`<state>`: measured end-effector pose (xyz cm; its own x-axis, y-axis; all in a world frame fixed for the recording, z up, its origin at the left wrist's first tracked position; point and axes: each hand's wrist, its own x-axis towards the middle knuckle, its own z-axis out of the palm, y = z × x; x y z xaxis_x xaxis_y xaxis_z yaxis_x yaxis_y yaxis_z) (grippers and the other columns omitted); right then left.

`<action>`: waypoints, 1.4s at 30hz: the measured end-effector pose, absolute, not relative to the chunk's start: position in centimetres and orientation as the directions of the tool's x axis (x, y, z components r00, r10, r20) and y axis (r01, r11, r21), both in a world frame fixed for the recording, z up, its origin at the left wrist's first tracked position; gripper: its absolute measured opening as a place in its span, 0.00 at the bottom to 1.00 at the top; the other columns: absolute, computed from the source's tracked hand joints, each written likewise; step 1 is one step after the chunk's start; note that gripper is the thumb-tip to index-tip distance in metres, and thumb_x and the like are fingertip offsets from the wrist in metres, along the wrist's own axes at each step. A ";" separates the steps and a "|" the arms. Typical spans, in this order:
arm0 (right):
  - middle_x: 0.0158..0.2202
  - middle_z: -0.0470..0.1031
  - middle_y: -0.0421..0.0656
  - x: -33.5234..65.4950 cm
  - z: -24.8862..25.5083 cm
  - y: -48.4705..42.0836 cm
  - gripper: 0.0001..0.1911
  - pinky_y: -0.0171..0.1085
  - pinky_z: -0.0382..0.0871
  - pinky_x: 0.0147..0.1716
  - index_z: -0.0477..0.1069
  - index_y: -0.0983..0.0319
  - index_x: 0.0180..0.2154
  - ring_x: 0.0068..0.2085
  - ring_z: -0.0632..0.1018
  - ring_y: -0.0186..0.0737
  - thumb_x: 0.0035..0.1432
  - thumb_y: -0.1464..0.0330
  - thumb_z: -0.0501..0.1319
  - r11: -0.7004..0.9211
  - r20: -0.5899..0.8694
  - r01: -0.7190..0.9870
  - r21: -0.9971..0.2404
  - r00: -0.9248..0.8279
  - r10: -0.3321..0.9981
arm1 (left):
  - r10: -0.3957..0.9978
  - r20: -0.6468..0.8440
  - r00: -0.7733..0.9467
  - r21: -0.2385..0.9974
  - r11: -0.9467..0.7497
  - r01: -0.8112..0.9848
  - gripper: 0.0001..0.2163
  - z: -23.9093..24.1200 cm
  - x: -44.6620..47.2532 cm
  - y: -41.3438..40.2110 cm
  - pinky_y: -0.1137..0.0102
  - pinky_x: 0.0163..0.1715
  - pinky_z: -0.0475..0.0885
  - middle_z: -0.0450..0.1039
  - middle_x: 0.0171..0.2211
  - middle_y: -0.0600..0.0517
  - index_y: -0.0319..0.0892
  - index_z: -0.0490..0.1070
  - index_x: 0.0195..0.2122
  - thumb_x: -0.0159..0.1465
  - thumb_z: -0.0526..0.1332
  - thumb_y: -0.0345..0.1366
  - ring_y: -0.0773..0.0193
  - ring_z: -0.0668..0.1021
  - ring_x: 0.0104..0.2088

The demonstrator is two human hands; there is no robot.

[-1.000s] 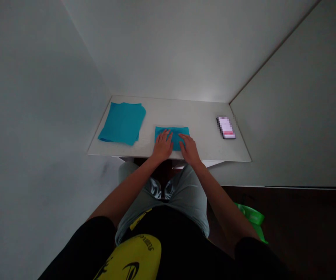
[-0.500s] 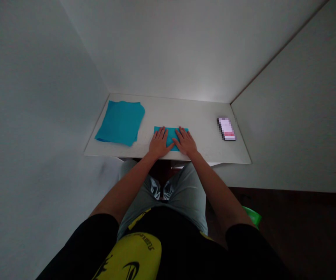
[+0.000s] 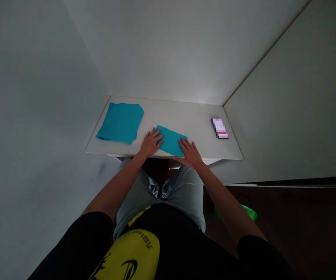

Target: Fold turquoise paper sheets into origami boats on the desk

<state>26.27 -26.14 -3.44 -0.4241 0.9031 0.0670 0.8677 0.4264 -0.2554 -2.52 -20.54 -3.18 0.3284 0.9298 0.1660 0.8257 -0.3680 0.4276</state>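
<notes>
Since half a second ago the folded teal sheet [image 3: 171, 140] has turned askew, right end swung toward the table's near edge, and the hands have parted to its ends. Left hand [image 3: 150, 142] lies flat, fingers spread, on the left end. Right hand [image 3: 191, 154] lies flat on the near right corner. Both press; neither grips.

Sheet judged thin, light and limp; likely slides and creases easily, best taken at a corner.

White table [image 3: 185, 114] looks smooth, set in a bare pale-walled corner. Stack of teal sheets [image 3: 121, 122] lies left, phone [image 3: 219, 128] right.
</notes>
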 end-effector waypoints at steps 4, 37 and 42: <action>0.81 0.54 0.57 26.9 -3.4 -27.5 0.53 0.66 0.47 0.79 0.55 0.62 0.80 0.81 0.56 0.64 0.69 0.38 0.61 0.430 0.060 0.860 -0.274 -0.431 0.900 | 0.907 0.157 0.390 0.400 -0.419 0.815 0.22 -3.0 -3.0 -21.9 0.44 0.79 0.54 0.65 0.77 0.50 0.53 0.73 0.71 0.79 0.54 0.42 0.50 0.61 0.80; 0.81 0.54 0.58 20.4 -4.3 -25.2 0.37 0.61 0.50 0.80 0.56 0.71 0.79 0.81 0.58 0.56 0.81 0.54 0.44 0.384 0.103 0.861 -0.334 -0.371 0.923 | 0.925 0.177 0.335 0.312 -0.376 0.873 0.33 -2.2 -1.7 -25.3 0.44 0.80 0.51 0.60 0.79 0.41 0.46 0.68 0.74 0.72 0.64 0.55 0.43 0.59 0.80; 0.81 0.54 0.54 21.8 -4.4 -22.5 0.36 0.66 0.50 0.79 0.55 0.65 0.80 0.81 0.57 0.57 0.81 0.54 0.44 0.371 0.061 0.867 -0.333 -0.372 0.926 | 0.921 0.165 0.354 0.310 -0.389 0.868 0.39 -2.2 -1.7 -26.1 0.42 0.80 0.49 0.57 0.80 0.38 0.44 0.65 0.77 0.70 0.66 0.58 0.40 0.58 0.81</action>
